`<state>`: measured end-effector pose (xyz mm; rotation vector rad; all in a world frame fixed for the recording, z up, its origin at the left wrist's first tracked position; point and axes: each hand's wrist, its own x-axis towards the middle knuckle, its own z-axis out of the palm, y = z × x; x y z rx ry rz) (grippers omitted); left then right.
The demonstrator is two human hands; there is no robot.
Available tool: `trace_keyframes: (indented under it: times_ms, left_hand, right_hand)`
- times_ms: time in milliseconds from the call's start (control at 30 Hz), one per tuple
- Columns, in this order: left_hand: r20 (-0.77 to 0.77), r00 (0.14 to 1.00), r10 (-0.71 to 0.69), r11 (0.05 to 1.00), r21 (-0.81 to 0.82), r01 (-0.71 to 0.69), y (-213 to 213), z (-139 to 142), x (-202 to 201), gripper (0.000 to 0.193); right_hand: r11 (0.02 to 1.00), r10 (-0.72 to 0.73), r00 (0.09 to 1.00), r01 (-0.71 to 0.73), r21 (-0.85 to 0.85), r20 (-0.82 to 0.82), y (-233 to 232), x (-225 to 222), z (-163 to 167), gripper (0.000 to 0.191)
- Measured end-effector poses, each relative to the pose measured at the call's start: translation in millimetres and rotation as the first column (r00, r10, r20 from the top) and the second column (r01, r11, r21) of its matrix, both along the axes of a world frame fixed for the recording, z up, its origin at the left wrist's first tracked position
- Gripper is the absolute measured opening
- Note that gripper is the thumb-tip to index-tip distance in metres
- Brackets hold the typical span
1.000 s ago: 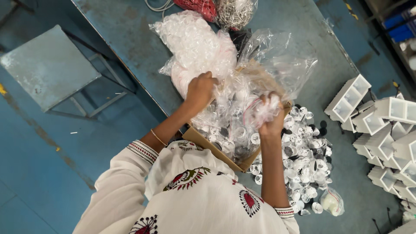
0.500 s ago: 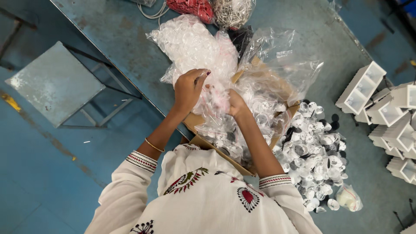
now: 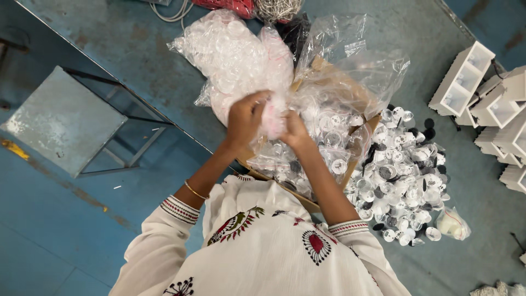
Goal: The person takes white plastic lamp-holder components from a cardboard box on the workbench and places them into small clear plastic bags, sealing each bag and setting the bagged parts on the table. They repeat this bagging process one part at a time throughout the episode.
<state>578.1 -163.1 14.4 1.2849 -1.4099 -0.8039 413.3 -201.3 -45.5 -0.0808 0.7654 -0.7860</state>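
From the head view, left hand (image 3: 245, 121) and right hand (image 3: 295, 131) are pressed close together, both gripping the bag (image 3: 235, 60) by its gathered plastic above the box (image 3: 334, 115), lifting it clear of the loose caps (image 3: 405, 175) right of the box.

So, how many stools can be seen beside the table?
1. The grey metal stool stands on the blue floor, left of the table. Others may be outside the view.

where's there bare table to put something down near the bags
Bare table lies left of the clear bag of caps, up to the table's edge. Another bare strip runs between the loose pile of small caps and the white trays. Around both hands, left and right, bags and the cardboard box crowd everything.
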Motion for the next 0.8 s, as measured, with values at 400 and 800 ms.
trace_keyframes:
  times_ms: [400,800]
  left_hand:
    - [0.033,0.990,-0.139,0.986,-0.092,0.141,5.7,-4.4,-10.4,0.033]
    - [-0.116,0.985,-0.125,0.992,-0.002,0.126,-22.7,-4.1,-7.0,0.024]
  right_hand:
    - [0.696,-0.014,0.915,-0.281,-0.661,-0.403,1.4,67.4,-20.6,0.019]
    - [0.478,-0.379,0.402,-0.686,-0.548,-0.834,21.1,60.3,-38.5,0.019]
